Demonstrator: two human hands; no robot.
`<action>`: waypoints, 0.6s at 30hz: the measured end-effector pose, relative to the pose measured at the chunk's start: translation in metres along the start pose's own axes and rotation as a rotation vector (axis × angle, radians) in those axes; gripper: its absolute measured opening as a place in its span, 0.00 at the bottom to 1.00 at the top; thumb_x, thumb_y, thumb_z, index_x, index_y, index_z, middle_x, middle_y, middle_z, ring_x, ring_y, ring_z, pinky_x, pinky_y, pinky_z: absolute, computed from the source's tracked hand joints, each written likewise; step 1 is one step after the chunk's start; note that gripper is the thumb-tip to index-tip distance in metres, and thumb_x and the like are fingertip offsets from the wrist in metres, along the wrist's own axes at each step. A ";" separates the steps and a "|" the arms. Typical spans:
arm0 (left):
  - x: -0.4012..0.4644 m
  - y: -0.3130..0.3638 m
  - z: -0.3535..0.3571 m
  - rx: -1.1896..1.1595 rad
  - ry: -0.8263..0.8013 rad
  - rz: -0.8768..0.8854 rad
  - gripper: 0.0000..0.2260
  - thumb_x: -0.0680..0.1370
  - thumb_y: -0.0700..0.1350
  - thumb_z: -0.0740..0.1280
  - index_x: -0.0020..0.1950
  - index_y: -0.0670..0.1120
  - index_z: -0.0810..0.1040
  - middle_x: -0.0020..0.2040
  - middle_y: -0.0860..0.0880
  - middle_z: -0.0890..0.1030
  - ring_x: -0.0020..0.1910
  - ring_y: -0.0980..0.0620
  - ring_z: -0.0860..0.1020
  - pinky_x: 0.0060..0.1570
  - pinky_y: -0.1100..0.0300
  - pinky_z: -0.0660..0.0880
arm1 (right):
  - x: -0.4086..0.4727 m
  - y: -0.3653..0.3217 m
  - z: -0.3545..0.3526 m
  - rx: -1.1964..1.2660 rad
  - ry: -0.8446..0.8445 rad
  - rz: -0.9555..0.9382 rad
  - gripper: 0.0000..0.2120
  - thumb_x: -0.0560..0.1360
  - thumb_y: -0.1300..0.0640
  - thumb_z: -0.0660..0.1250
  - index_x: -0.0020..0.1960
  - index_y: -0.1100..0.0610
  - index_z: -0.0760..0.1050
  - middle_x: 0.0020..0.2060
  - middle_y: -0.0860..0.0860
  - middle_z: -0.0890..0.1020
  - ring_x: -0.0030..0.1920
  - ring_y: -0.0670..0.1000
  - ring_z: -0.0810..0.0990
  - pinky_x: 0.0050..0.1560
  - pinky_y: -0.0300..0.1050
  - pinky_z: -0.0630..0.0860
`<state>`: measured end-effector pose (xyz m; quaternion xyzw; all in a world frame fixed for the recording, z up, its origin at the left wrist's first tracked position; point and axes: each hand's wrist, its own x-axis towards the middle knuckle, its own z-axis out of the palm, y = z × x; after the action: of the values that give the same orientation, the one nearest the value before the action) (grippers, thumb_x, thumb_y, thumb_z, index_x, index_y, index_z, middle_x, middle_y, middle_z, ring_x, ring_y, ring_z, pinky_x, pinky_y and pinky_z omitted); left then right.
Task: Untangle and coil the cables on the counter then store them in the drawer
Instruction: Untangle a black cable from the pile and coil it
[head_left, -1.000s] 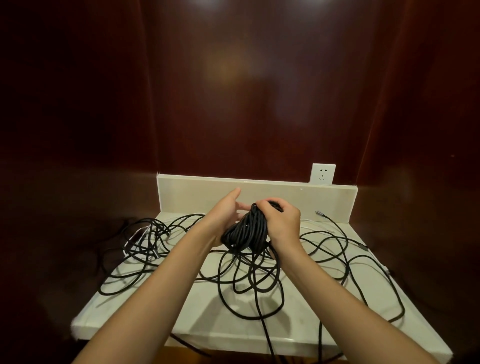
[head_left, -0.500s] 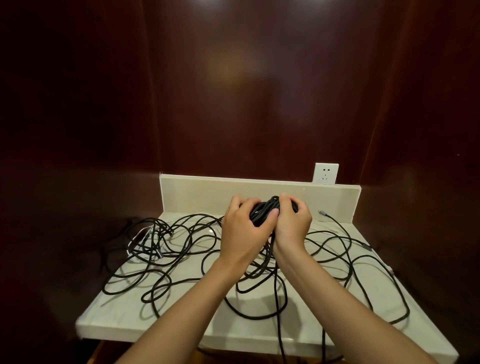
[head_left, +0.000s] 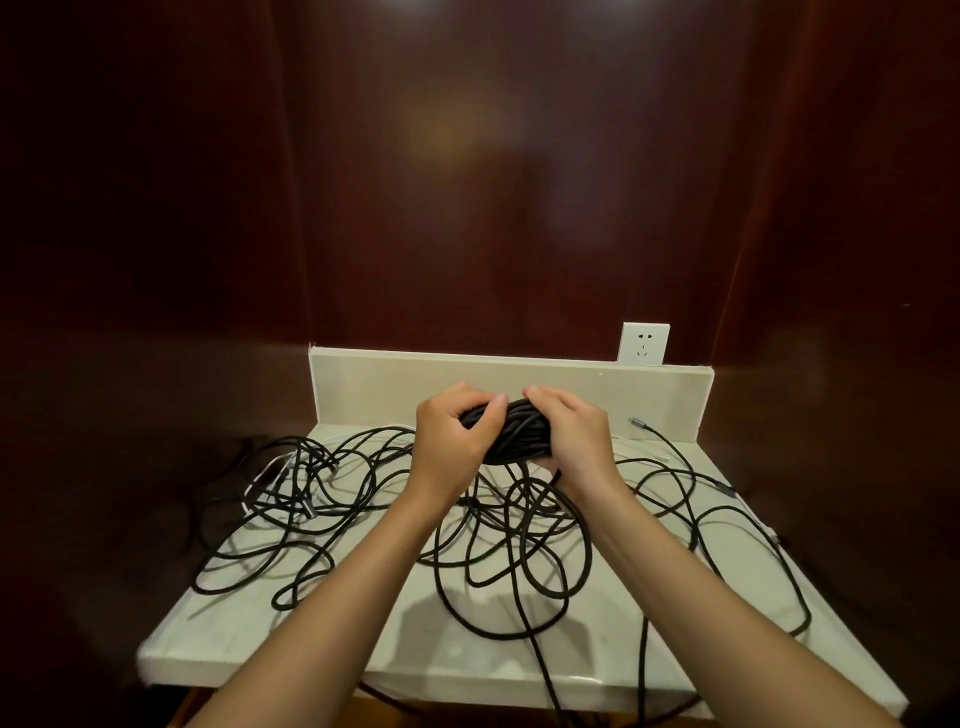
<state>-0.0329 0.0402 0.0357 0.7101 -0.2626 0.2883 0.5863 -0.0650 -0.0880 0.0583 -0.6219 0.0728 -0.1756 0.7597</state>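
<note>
Since half a second ago the left hand (head_left: 451, 451) has slid off the top of the bundle toward its left end, so more of the black coil (head_left: 511, 434) shows between the two hands. Both hands are curled round it: the left hand's fingers wrap its left end, and the right hand (head_left: 574, 441) grips its right end, holding it just above the desk (head_left: 363, 629) near the middle of the back edge. The coil is a thick, tight hank of matte black cable. From it loose cable (head_left: 519, 551) trails down into wide, overlapping loops spread across the desk, with a denser knot (head_left: 296, 483) near the left edge and strands running off the front edge. The likely trouble: pulling more cable in could tighten those crossed loops into a snag, or drag the hanging strands off the desk.
</note>
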 end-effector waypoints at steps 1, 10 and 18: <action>-0.002 0.003 0.002 0.017 0.006 -0.013 0.17 0.75 0.55 0.64 0.42 0.45 0.87 0.36 0.48 0.81 0.38 0.53 0.78 0.40 0.63 0.72 | 0.001 0.001 0.001 0.005 0.039 -0.043 0.05 0.77 0.59 0.70 0.43 0.57 0.84 0.37 0.53 0.83 0.39 0.52 0.83 0.41 0.49 0.82; -0.005 0.010 -0.006 0.177 -0.219 0.029 0.24 0.68 0.64 0.71 0.58 0.51 0.85 0.48 0.55 0.80 0.48 0.60 0.79 0.49 0.67 0.75 | 0.004 0.011 0.005 0.055 0.172 -0.115 0.15 0.75 0.59 0.68 0.30 0.57 0.78 0.29 0.52 0.76 0.35 0.53 0.75 0.38 0.50 0.73; -0.004 -0.005 -0.021 0.012 -0.046 0.152 0.12 0.75 0.50 0.70 0.49 0.43 0.87 0.40 0.49 0.83 0.39 0.53 0.80 0.41 0.61 0.75 | -0.008 -0.009 0.002 -0.144 -0.204 -0.046 0.14 0.83 0.53 0.59 0.47 0.61 0.78 0.38 0.57 0.81 0.35 0.53 0.83 0.25 0.44 0.77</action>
<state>-0.0339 0.0617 0.0327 0.6981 -0.3275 0.3173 0.5521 -0.0732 -0.0850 0.0667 -0.6910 -0.0064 -0.1232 0.7122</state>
